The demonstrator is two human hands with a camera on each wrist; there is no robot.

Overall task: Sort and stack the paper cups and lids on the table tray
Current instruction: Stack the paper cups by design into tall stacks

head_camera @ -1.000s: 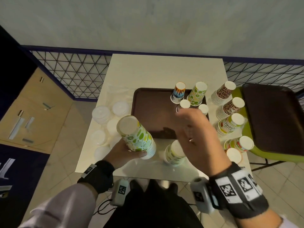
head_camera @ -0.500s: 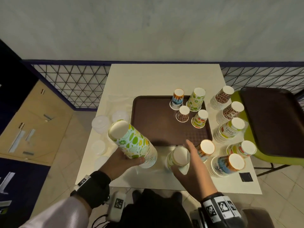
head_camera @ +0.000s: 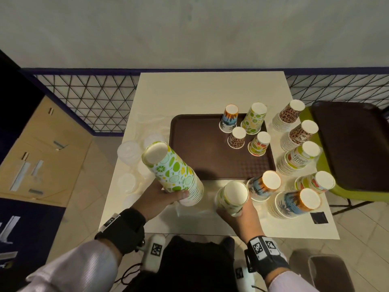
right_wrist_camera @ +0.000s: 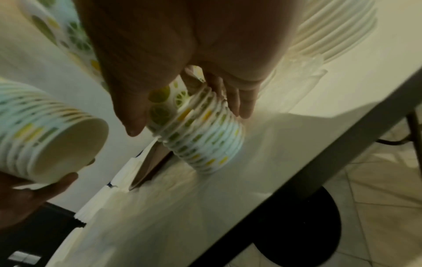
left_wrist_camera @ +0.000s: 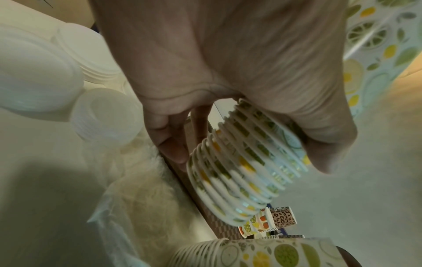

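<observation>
A person at a white table [head_camera: 210,91] sorts paper cups by pattern. At centre left of the head view the left hand [head_camera: 160,194] has its fingers curled round the rims of a tall stack of lime-print cups [head_camera: 172,171], tilted in the air with its open mouth turned toward the lower centre. There the right hand [head_camera: 242,213] wraps thumb and fingers round a shorter stack of the same print [head_camera: 232,197], standing upside down on the table just in front of the brown tray [head_camera: 200,148]. Four upturned cups, one per pattern, stand at the tray's upper right [head_camera: 245,129]; larger stacks line the table's right edge [head_camera: 294,144]. Clear lids [head_camera: 128,150] lie scattered at the left, still unsorted. The step in hand appears to be merging the two lime stacks. Next, the short stack likely needs lifting and its closed end lining up squarely with the tall stack's mouth, or the rims may snag.
</observation>
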